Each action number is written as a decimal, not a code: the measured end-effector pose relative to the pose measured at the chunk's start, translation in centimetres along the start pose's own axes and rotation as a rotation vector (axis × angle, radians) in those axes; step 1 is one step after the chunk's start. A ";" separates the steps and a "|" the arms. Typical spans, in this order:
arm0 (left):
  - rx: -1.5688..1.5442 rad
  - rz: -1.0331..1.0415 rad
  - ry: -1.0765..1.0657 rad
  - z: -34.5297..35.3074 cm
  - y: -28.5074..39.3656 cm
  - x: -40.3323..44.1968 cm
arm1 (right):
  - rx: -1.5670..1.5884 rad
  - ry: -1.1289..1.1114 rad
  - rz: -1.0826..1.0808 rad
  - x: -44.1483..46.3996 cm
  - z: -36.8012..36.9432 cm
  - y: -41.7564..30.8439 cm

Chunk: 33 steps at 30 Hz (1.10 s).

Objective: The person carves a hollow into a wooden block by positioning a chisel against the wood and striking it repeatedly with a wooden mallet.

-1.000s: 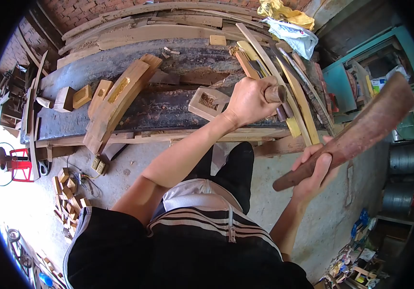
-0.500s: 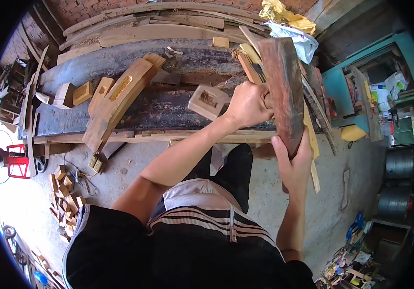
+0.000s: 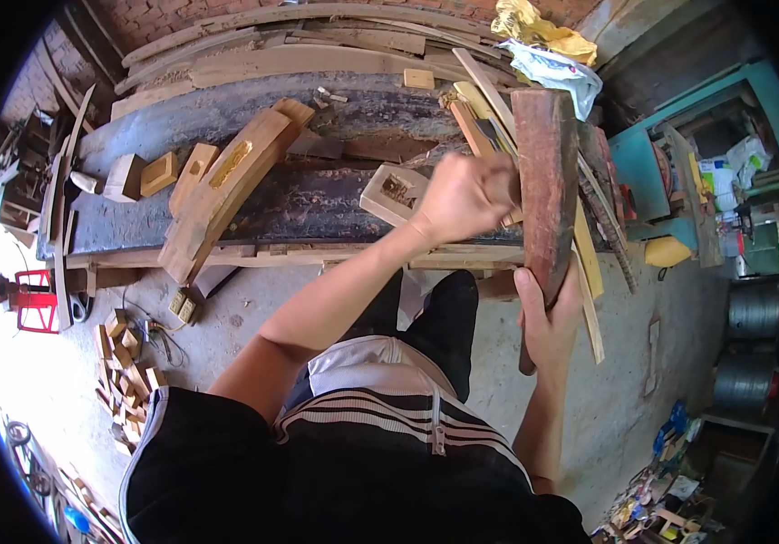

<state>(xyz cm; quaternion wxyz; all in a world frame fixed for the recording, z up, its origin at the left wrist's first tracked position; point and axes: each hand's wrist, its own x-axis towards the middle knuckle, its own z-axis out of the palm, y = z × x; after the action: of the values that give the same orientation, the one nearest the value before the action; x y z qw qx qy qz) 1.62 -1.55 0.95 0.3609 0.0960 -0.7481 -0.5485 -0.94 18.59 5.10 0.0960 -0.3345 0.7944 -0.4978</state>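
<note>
My right hand (image 3: 552, 313) grips the lower, narrow end of a reddish-brown wooden mallet (image 3: 545, 172), which stands nearly upright in view. My left hand (image 3: 468, 198) is a closed fist just left of the mallet, slightly blurred, around the brown round handle of a tool (image 3: 501, 184); the rest of that tool is hidden behind the mallet. Left of this fist, a pale block with a rough recess (image 3: 376, 192) lies on the dark slab (image 3: 308, 207). Farther left, a long wooden piece with a slot (image 3: 253, 172) lies slanted across the slab.
Small wooden blocks (image 3: 159, 173) sit at the slab's left. Long strips (image 3: 587, 263) jut past its front edge on the right. Cut blocks (image 3: 120, 363) are piled on the floor at left. A teal cabinet (image 3: 643, 181) and wire spools (image 3: 752, 313) stand at right.
Over the last second the mallet has swung from the far right to beside my left fist. Since half a second ago it has shifted slightly right and down, and my left fist slightly left.
</note>
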 end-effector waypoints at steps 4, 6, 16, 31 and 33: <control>-0.271 -0.119 0.286 -3.3 -0.5 2.5 | 0.029 0.053 0.044 -1.2 0.1 1.3; -0.307 -0.072 0.427 -5.5 -3.2 4.0 | 0.061 0.065 0.061 -1.8 0.1 1.3; -0.179 -0.054 0.414 -5.0 -0.3 4.3 | 0.167 0.121 0.154 -3.5 -0.3 1.4; 0.136 0.102 0.040 2.6 -0.1 0.4 | 0.211 0.119 0.218 -4.1 -0.2 2.3; 0.184 0.148 0.047 3.1 -0.4 0.1 | 0.219 0.126 0.229 -4.4 -0.3 2.4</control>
<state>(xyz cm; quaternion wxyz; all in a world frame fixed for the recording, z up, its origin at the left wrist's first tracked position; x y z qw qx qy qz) -0.55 0.54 0.26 0.4076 0.0864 -0.7916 -0.4469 1.18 22.18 2.41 0.1380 -0.1974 0.7727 -0.5872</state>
